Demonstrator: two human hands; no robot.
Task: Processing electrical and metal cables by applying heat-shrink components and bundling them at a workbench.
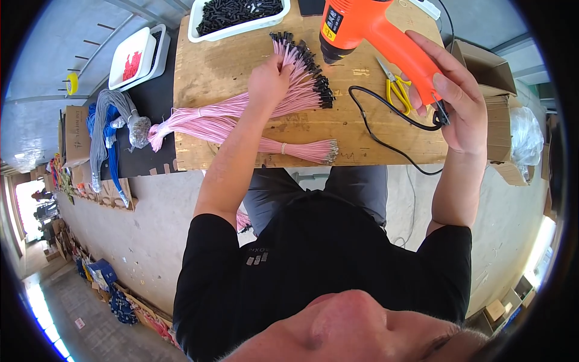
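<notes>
An orange heat gun point(398, 43) is gripped by its handle in my right hand point(461, 99), its dark nozzle tilted down over the wooden table point(229, 66). To its left, a bundle of pink wires point(295, 99) lies fanned out, with black sleeves point(319, 78) on the wire ends. My left hand point(269, 83) closes its fingers on some of these wires near their black ends; exactly how many is hidden. A second pink bundle point(301, 151), with bare pale ends, rests along the near edge. The gun's black cord point(386, 139) loops across the tabletop.
Yellow-handled scissors point(398, 93) lie by my right hand. A white tray point(238, 31) of black sleeves stands at the far side. At left are a white tray with red pieces point(131, 65) and grey and blue wire bundles point(111, 123). Cardboard boxes point(500, 114) stand at right.
</notes>
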